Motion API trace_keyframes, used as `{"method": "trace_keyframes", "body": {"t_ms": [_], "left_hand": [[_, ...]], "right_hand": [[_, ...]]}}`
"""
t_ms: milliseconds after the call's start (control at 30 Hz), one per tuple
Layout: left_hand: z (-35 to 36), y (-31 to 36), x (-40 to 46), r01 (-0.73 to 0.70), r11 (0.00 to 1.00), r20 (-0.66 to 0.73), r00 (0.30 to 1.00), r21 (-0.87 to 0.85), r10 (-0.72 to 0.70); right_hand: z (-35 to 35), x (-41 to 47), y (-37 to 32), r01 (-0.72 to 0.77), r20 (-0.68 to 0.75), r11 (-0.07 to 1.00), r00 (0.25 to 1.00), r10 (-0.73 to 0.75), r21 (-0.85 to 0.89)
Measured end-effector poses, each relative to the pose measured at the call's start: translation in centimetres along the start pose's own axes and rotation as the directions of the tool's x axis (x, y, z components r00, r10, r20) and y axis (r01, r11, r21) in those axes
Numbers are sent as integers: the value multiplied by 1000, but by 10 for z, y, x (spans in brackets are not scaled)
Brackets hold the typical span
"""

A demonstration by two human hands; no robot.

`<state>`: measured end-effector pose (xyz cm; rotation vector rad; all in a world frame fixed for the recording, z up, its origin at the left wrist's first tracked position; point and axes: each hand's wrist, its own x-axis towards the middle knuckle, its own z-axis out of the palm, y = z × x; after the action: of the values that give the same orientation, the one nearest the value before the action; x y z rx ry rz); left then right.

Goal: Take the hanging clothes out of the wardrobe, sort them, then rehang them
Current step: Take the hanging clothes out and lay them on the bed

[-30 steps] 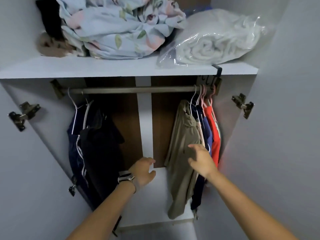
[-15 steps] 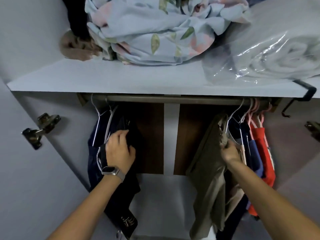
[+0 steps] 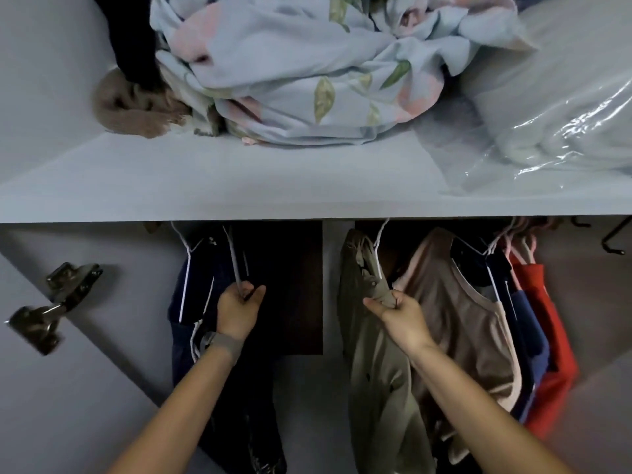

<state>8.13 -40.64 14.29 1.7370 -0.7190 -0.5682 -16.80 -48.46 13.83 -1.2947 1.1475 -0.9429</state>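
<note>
Left hand pinched the white wire hanger of the dark navy garment; right hand gripped the olive-green shirt at its shoulder. Both garments hung under the white shelf, probably held for lifting off together.

The shelf hid the rail and every hanger hook. The bagged bedding ran off the right edge. The door hinge was blurred.

A home bedroom wardrobe: a white laminate shelf spans the frame, holding a crumpled pale-blue floral bedsheet at top centre and a plastic-wrapped white blanket at upper right, with hung everyday garments at lower right.
</note>
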Motion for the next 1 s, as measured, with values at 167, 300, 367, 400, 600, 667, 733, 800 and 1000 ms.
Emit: {"method": "trace_keyframes", "body": {"t_ms": [167, 300, 367, 400, 600, 667, 733, 800, 1000], "left_hand": [[37, 7, -26, -49, 998, 134, 990, -27, 52], [60, 4, -60, -176, 984, 282, 944, -4, 170], [70, 1, -76, -243, 970, 345, 912, 16, 223], [74, 1, -85, -268, 964, 380, 892, 5, 246], [99, -17, -142, -277, 953, 498, 814, -121, 299], [108, -26, -157, -268, 950, 534, 785, -161, 312], [117, -31, -168, -276, 948, 561, 766, -156, 315], [124, -33, -177, -324, 938, 590, 736, -125, 332], [134, -33, -214, -402, 914, 725, 615, -50, 310]], "right_hand": [[-6, -12, -12, 93, 12, 995, 996, -94, 20], [-9, -30, -6, 149, 5, 989, 989, -149, 27], [-11, -40, 3, 160, 11, 986, 987, -161, 37], [-12, -46, 7, 157, 19, 986, 987, -158, 53], [-24, -81, 27, 79, 115, 974, 988, -105, 215], [-29, -88, 32, 57, 140, 978, 986, -86, 202], [-36, -94, 33, 18, 131, 981, 990, -44, 194], [-45, -99, 34, -13, 126, 979, 992, -14, 205], [-72, -106, 42, -100, 61, 994, 993, 97, 50]]}}
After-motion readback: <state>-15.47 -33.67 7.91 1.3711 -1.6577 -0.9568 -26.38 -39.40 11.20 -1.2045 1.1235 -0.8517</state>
